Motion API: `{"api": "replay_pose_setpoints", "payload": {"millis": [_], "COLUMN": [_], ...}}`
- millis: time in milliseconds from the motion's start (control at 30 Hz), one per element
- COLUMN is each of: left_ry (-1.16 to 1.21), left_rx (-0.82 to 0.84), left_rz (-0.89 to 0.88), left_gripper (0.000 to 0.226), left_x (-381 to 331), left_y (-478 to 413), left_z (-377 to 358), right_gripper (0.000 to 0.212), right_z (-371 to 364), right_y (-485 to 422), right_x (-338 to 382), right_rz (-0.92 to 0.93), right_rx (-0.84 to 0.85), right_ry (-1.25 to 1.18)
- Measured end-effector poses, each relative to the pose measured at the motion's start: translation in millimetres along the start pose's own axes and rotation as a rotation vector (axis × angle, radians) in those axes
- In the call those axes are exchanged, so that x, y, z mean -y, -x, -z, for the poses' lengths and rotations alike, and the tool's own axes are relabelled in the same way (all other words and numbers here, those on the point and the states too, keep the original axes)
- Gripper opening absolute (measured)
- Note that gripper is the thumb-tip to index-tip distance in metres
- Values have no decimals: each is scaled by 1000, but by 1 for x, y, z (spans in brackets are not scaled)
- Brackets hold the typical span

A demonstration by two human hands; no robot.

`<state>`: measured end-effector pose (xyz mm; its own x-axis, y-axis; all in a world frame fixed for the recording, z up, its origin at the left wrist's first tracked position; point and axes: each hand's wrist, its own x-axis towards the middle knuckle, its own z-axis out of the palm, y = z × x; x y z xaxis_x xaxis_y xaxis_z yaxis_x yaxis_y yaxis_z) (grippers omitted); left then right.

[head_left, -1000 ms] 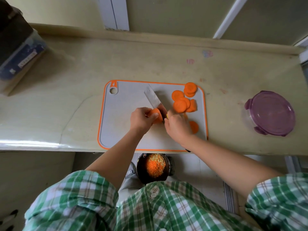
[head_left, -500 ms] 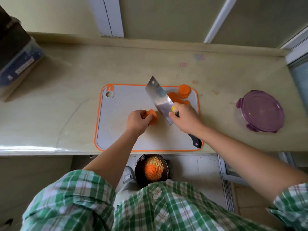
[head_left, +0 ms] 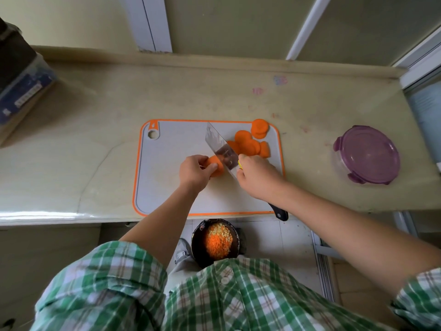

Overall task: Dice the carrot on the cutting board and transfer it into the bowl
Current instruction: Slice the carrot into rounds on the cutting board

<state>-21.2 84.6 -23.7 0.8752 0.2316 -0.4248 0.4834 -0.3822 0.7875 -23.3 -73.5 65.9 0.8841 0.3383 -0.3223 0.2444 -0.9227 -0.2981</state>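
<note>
A grey cutting board (head_left: 171, 182) with an orange rim lies on the counter. My left hand (head_left: 194, 172) pinches a stack of carrot slices (head_left: 216, 166) at the board's middle. My right hand (head_left: 256, 175) grips a cleaver (head_left: 220, 149) by its dark handle, and the blade rests against the right side of that stack. More round carrot slices (head_left: 248, 143) lie at the board's far right corner. A dark bowl (head_left: 216, 242) with diced orange and yellow bits sits below the counter edge, near my body.
A clear container with a purple lid (head_left: 368, 154) stands on the counter to the right. A dark box (head_left: 21, 89) sits at the far left. The counter's front edge runs just below the board, and tiled floor shows beneath.
The cleaver was lifted away to the right half a second ago and has come back down against the carrot stack. My left hand has kept its hold on the stack.
</note>
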Motion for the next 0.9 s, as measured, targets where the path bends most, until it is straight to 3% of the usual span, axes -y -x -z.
{"api": "replay_pose_setpoints", "payload": {"millis": [67, 200, 533, 900], "left_ry": [-11, -20, -42, 163], "left_rx": [-16, -31, -4, 45], "left_rz": [-3, -7, -16, 44], "left_gripper": [40, 36, 19, 31], "left_x": [1, -1, -3, 1], "left_y": [1, 2, -1, -3], "left_z": [-2, -3, -1, 5], "right_gripper": [27, 8, 7, 6], "right_z": [-1, -8, -36, -76], "right_y": [-2, -6, -28, -32], "right_x": [2, 6, 9, -6], "right_rz": [-4, 6, -7, -31], "right_rx": [18, 10, -33, -107], "right_ry": [-10, -16, 84, 72]}}
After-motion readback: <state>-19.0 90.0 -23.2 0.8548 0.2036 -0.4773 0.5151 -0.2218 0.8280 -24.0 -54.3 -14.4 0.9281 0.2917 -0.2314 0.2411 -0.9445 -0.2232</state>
